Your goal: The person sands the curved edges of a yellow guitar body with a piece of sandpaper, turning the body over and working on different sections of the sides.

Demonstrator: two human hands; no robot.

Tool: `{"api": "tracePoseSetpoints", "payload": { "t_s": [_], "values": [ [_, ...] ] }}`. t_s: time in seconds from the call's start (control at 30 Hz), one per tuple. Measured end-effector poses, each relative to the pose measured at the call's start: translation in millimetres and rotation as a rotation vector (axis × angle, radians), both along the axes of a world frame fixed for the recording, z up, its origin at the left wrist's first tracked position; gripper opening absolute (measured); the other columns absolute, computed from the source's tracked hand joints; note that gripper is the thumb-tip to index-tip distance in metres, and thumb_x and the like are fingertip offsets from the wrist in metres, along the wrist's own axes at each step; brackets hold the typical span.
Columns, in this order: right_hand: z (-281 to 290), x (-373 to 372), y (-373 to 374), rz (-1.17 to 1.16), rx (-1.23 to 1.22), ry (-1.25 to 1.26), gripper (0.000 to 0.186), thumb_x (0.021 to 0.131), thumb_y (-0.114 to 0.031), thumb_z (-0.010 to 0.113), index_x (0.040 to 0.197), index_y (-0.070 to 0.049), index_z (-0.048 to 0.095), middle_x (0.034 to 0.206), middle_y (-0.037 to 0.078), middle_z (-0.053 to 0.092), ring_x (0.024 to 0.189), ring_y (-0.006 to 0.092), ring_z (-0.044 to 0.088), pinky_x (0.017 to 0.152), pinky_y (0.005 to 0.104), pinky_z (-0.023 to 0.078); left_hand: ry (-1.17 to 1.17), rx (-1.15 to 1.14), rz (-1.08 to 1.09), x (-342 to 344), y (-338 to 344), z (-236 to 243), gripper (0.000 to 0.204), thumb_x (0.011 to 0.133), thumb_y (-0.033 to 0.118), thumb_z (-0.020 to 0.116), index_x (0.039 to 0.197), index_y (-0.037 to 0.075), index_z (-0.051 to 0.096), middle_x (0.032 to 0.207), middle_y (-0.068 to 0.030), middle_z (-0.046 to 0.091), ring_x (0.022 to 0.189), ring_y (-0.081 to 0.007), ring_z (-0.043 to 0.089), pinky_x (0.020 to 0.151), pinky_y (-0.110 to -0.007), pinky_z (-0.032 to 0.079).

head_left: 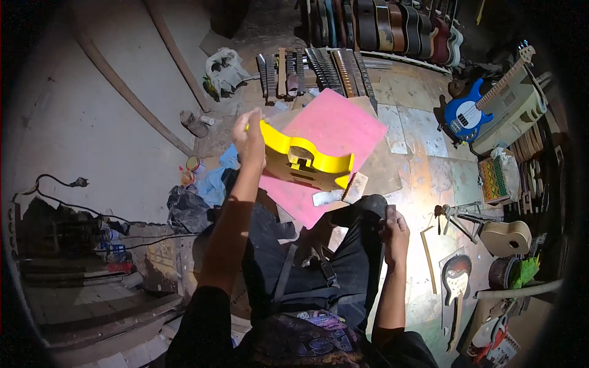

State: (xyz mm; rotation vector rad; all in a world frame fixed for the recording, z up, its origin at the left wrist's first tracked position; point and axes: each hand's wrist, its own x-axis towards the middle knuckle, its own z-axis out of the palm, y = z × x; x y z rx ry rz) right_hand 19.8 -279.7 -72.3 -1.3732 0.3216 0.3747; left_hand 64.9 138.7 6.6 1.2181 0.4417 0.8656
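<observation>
My hands are well apart, each clamped on something. My left hand (248,144) grips the left end of a yellow guitar body (307,153), which is tilted over the pink sheet (353,122). Its bright yellow edge is turned upward, and cut-outs show in the darker face toward me. Whether its lower side touches the sheet, I cannot tell. My right hand (397,238) pinches a small brown block (391,213) between thumb and fingers, to the right of the sheet and nearer me, just beside my knee (370,208).

At the sheet's near right edge lie a white plate (327,197) and a pale wooden piece (357,187). A brown board (388,165) shows from under the sheet on its right. Beyond the sheet are rows of necks (328,70), and farther beyond it a row of guitars (392,27).

Left of the sheet I see a blue cloth (213,185), a can (193,164) and a black bag (186,205); a white bag (226,69) sits beyond it on that side. Well to the sheet's right, a blue bass (469,113) leans on a pale box (514,113). On that side too, nearer me than the sheet, are an acoustic body (500,238), a dark-edged guitar (456,279) and a thin wood strip (428,260) on the floor (423,184).
</observation>
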Motion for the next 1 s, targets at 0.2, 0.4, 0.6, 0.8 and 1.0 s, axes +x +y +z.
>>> {"api": "tracePoseSetpoints", "payload": {
  "t_s": [0.2, 0.4, 0.6, 0.8, 1.0],
  "values": [
    [53, -17, 73, 0.295, -0.158, -0.428, 0.039, 0.099, -0.006, 0.060, 0.138, -0.003, 0.064, 0.118, 0.006, 0.068, 0.095, 0.0112, 0.063, 0.080, 0.0262, 0.053, 0.003, 0.141, 0.163, -52, -45, -5, 0.019, 0.103, 0.023, 0.062, 0.102, 0.005, 0.056, 0.086, -0.0044, 0.059, 0.082, -0.0162, 0.062, 0.080, -0.033, 0.051],
    [84, -28, 148, 0.537, -0.084, -0.662, 0.042, 0.090, 0.003, 0.058, 0.131, 0.000, 0.063, 0.131, 0.020, 0.065, 0.122, 0.0332, 0.063, 0.108, 0.0388, 0.046, -0.114, 0.238, 0.087, -78, -43, -20, 0.013, 0.099, 0.015, 0.060, 0.100, 0.005, 0.052, 0.090, -0.0102, 0.058, 0.085, -0.0213, 0.060, 0.084, -0.038, 0.050],
    [96, -27, 172, 0.459, -0.277, -0.948, 0.047, 0.087, 0.006, 0.058, 0.133, -0.001, 0.063, 0.135, 0.020, 0.064, 0.118, 0.0383, 0.062, 0.105, 0.0420, 0.049, -0.011, 0.400, 0.106, -93, -87, -17, 0.015, 0.099, 0.016, 0.057, 0.100, 0.004, 0.049, 0.095, -0.0117, 0.056, 0.090, -0.0236, 0.058, 0.088, -0.040, 0.048],
    [87, -28, 182, 0.539, -0.430, -0.920, 0.056, 0.083, 0.007, 0.057, 0.138, -0.004, 0.063, 0.142, 0.021, 0.062, 0.122, 0.0444, 0.058, 0.105, 0.0447, 0.048, -0.136, 0.505, -0.031, -99, -99, -21, 0.030, 0.101, 0.032, 0.048, 0.103, 0.002, 0.050, 0.109, -0.0174, 0.056, 0.099, -0.0257, 0.056, 0.093, -0.038, 0.046],
    [87, -36, 173, 0.636, -0.299, -0.967, 0.063, 0.084, 0.004, 0.055, 0.146, -0.004, 0.056, 0.142, 0.023, 0.061, 0.122, 0.0429, 0.062, 0.106, 0.0461, 0.049, -0.149, 0.232, -0.111, -104, -108, -27, 0.048, 0.110, 0.036, 0.037, 0.136, -0.003, 0.045, 0.144, -0.0233, 0.052, 0.133, -0.0362, 0.054, 0.118, -0.050, 0.039]
  ]
}}
